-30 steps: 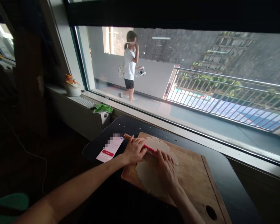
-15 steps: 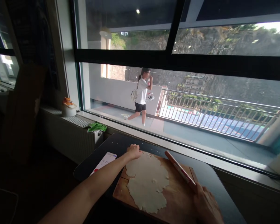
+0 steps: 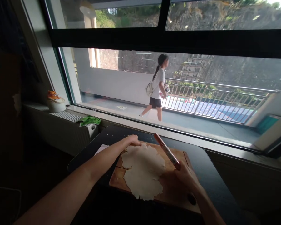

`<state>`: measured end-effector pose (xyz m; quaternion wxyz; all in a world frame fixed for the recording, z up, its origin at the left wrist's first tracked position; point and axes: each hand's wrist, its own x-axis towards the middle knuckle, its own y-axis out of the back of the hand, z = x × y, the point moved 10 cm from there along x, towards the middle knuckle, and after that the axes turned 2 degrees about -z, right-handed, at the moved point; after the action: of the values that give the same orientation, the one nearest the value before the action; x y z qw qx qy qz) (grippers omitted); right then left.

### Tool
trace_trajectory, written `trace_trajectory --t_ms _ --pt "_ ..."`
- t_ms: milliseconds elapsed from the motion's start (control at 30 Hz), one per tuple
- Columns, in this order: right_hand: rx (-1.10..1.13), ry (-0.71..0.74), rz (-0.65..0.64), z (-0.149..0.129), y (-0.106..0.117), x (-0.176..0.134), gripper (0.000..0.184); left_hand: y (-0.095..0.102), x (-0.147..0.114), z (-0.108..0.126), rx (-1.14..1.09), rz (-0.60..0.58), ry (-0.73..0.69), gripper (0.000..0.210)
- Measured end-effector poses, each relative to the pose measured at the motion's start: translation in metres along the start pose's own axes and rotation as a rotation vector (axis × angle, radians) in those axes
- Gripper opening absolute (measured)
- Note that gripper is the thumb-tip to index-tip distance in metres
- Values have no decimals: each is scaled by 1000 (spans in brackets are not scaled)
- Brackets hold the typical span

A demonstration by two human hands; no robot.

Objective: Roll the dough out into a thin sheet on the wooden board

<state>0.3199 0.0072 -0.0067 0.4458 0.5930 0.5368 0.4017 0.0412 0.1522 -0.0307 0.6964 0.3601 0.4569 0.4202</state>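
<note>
The rolling pin point(image 3: 166, 150) has left the dough point(image 3: 142, 172): a second ago both hands were on it, and now only the right hand point(image 3: 186, 173) has it, fingers closed round its near end, to the right of the dough. Rolling therefore seems paused, leaving the sheet free to be handled. The dough lies flat and ragged-edged on the wooden board point(image 3: 173, 184), low in the middle of the frame. The left hand point(image 3: 132, 140) is at its upper-left edge; whether it pinches the dough, I cannot tell.
</note>
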Motion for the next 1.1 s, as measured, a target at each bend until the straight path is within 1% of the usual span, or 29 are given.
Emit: trace_trajectory --t_ms 100,133,200,300,400,533,633,767,900,1000,1100 --pt "56 105 0 -18 0 -7 29 -5 1 -1 13 -64 2 41" --pt "70 111 0 -21 1 -9 30 -6 1 0 20 -70 -3 40" --pt "82 47 -29 -19 0 -9 30 -7 1 3 38 -77 -14 39" --pt "72 -82 -100 -11 -5 -9 23 -9 1 6 59 -83 -21 35" --pt "58 -106 -129 -13 -6 -9 19 -10 1 7 62 -82 -31 32" --pt "44 -141 -160 -15 -5 -12 19 -10 2 10 21 -80 -51 26" --pt "49 -138 -154 -18 -2 -13 22 -12 1 11 -39 -105 -65 21" --pt "42 -120 -142 -16 -3 -14 23 -14 -6 14 -121 -151 -77 24" --pt "51 -104 -137 -14 -6 -14 24 -11 -11 21 -184 -180 -115 17" --pt "38 -105 -133 -14 -6 -15 23 -11 -12 24 -213 -202 -128 19" --pt "31 -97 -102 -15 -3 -15 19 -14 -12 23 -228 -240 -98 22"
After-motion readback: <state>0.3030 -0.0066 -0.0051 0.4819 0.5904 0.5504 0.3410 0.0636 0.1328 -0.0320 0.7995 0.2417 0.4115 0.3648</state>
